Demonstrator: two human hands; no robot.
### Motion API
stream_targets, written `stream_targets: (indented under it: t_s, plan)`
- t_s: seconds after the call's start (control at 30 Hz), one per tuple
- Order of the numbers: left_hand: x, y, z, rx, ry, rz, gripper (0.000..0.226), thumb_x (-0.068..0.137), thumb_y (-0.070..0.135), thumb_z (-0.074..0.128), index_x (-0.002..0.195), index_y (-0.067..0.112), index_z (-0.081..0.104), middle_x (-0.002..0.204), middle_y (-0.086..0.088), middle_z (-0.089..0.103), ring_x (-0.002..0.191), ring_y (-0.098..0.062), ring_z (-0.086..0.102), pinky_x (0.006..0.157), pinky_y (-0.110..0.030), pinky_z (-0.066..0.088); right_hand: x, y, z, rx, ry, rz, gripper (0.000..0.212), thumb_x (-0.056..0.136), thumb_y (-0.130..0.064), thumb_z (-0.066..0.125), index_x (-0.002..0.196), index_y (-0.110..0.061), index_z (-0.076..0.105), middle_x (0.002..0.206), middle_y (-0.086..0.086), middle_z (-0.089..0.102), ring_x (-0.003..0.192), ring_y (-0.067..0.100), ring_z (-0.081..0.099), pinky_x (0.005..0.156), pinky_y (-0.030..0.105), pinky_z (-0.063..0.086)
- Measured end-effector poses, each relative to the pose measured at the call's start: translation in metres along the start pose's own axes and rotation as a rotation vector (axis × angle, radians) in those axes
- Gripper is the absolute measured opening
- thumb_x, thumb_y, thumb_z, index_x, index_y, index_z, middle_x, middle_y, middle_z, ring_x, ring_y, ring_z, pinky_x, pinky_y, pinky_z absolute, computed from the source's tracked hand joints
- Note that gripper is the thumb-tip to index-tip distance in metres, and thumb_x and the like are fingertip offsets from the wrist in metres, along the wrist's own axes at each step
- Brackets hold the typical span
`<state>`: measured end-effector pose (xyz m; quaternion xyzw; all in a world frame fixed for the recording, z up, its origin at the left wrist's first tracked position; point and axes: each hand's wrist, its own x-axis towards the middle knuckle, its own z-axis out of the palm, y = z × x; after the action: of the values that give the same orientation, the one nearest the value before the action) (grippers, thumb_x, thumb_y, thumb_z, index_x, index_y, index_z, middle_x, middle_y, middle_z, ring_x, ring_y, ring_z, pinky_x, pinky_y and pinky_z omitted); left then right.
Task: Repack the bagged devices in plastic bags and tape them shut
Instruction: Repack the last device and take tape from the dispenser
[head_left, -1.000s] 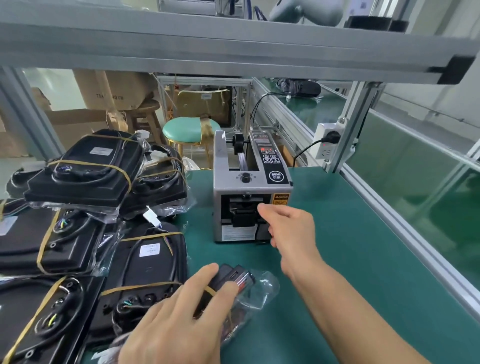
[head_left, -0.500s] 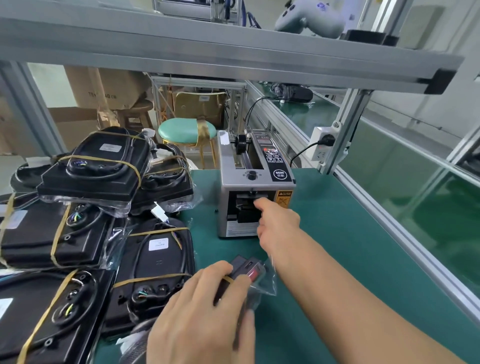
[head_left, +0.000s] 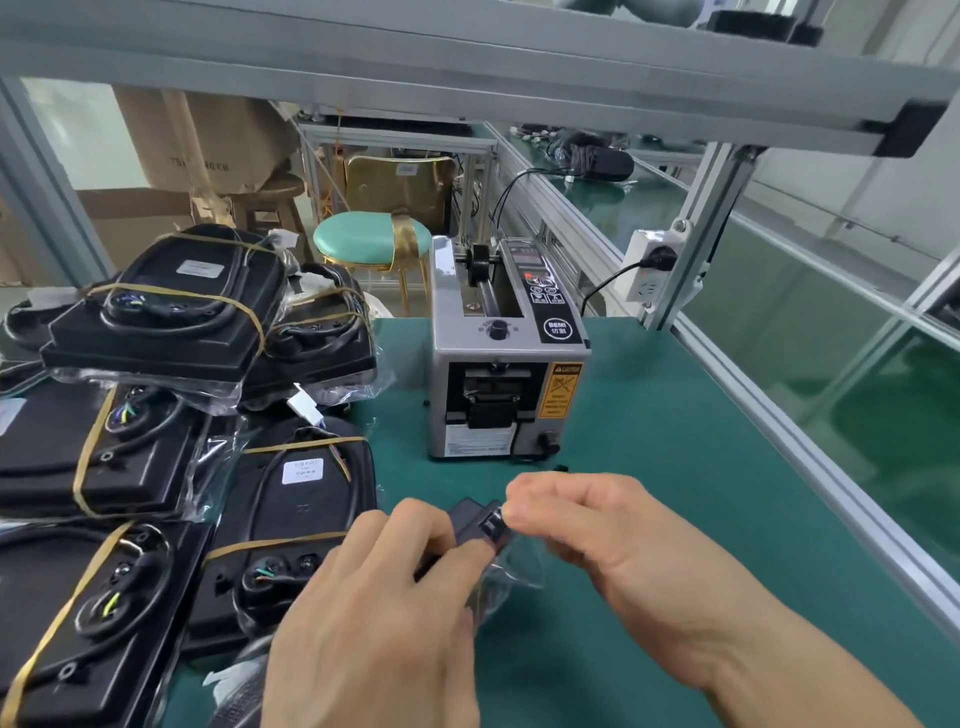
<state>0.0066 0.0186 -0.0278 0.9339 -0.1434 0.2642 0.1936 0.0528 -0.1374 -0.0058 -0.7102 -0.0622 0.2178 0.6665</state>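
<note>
Both hands worked together: left hand (head_left: 384, 597) gripped the small black bagged device (head_left: 480, 522), right hand (head_left: 587, 525) pinched, presumably tape; it should be pressed flat across the clear plastic bag (head_left: 511, 577).

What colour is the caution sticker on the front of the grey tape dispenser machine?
Yellow-orange with black print: the caution sticker on the grey tape dispenser machine, seen in the head view.
</note>
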Motion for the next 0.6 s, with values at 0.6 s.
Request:
stream_targets:
  t_s: [0.6]
  plan:
    - [-0.0069, -0.0025, 0.007, -0.06, 0.085, -0.01, 0.028, 0.066, 0.024, 0.047, 0.073, 0.02, 0.074, 0.081, 0.011, 0.064, 0.066, -0.013, 0.051, 0.038, -0.022, 0.044, 0.0103, 0.0052, 0.005, -0.01, 0.14, -0.047, 0.02, 0.077, -0.014, 0.07, 0.057, -0.011, 0.07, 0.069, -0.014, 0.061, 0.069, -0.003, 0.057, 0.07, 0.009, 0.045]
